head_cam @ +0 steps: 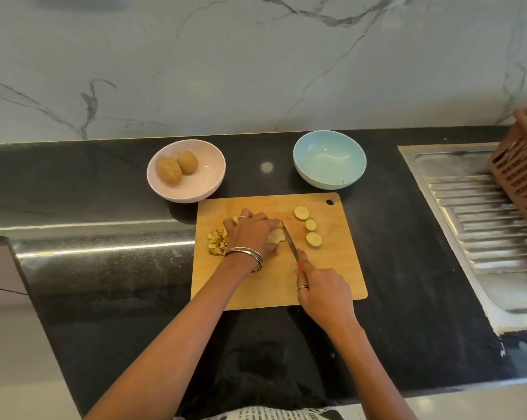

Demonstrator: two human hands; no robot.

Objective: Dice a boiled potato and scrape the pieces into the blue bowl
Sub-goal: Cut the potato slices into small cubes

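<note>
On the wooden cutting board [332, 268] my left hand [250, 231] holds down a potato slice [275, 236] with curled fingers. My right hand [321, 291] grips a knife [290, 239] by its red handle, the blade lying against the slice's right side. Three round potato slices [309, 225] lie to the right of the blade. A small heap of diced potato [217, 241] sits at the board's left edge, beside my left hand. The blue bowl [329, 159] stands behind the board with no potato inside.
A pink bowl [195, 189] with two whole potatoes [177, 168] stands behind the board's left corner. A steel sink drainboard [480, 225] lies to the right, with a brown plastic rack [522, 171] over it. The black counter's front edge runs near my body.
</note>
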